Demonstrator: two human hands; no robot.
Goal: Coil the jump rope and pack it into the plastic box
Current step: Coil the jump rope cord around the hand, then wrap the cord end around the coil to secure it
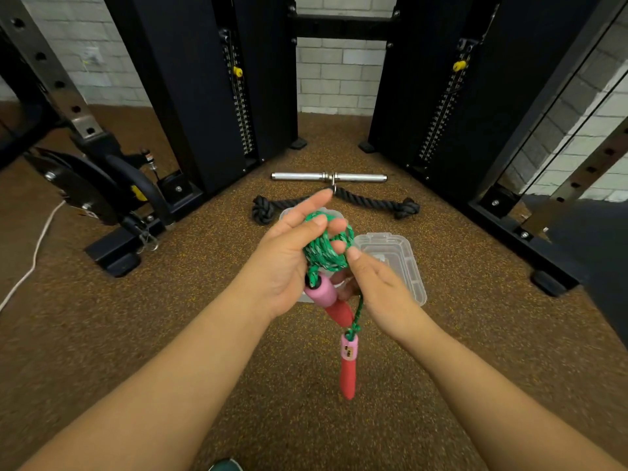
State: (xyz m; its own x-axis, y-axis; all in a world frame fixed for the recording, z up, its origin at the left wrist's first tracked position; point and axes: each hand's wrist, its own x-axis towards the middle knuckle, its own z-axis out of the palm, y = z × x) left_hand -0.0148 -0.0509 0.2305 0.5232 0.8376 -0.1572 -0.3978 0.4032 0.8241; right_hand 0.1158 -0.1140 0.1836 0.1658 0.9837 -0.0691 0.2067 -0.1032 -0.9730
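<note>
Gym floor [238,334] | left hand [285,263] grips limp rope coil [324,253] | right hand [380,283] pinches strand | hold bundle, tuck handles [348,368] into box [413,266]

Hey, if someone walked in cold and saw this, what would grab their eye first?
First, the green jump rope bundled between the left hand and right hand at centre, with one pink-and-red handle dangling below. Behind the hands, a clear plastic box lies on the brown floor. Further back lie a black knotted rope and a chrome bar, between two black weight-stack towers.
</note>
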